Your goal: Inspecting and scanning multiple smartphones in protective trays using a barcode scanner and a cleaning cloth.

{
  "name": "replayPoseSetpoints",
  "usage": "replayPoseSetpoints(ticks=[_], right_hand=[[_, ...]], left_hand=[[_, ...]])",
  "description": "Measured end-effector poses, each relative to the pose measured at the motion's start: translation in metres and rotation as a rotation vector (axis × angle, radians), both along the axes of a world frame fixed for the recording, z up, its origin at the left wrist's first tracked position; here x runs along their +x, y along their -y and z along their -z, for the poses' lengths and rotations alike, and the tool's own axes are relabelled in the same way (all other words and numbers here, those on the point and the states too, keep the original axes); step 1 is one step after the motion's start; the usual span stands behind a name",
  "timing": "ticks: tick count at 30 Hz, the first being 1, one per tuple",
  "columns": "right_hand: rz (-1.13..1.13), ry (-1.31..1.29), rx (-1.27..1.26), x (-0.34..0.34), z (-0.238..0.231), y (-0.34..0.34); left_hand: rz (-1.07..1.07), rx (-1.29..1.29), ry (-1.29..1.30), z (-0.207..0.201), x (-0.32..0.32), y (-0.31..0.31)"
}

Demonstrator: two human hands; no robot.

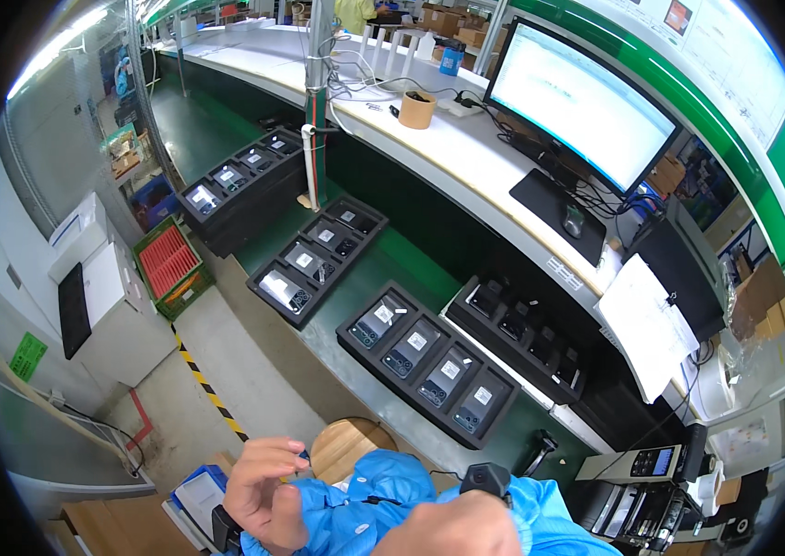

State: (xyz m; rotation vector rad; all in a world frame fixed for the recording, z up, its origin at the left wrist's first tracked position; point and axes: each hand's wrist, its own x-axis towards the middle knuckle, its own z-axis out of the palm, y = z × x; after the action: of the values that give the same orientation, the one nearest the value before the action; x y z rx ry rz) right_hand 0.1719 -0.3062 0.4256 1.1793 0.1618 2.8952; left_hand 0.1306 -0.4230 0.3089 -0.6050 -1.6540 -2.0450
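At the bottom of the frame the right hand (462, 526) is clenched around a black handheld scanner (486, 479), while the left hand (265, 491) curls loosely, holding nothing visible. Judging by this, scanning is underway; the nearest black tray of phones (429, 363) lies above on the green tabletop (411, 255), well apart, needing aim.

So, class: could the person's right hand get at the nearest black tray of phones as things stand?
Probably yes. The right hand is low by the blue sleeves, gripping a small black device, and nothing lies between it and the tray just ahead. But the hand is occupied, so grasping looks awkward.
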Motion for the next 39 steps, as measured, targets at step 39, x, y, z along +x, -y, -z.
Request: replayPoseSetpoints(ticks=[39], right_hand=[[0.761,-0.226,0.922,-0.015,-0.026,-0.095]], left_hand=[[0.105,-0.144,0.194,0.026,-0.009,-0.022]])
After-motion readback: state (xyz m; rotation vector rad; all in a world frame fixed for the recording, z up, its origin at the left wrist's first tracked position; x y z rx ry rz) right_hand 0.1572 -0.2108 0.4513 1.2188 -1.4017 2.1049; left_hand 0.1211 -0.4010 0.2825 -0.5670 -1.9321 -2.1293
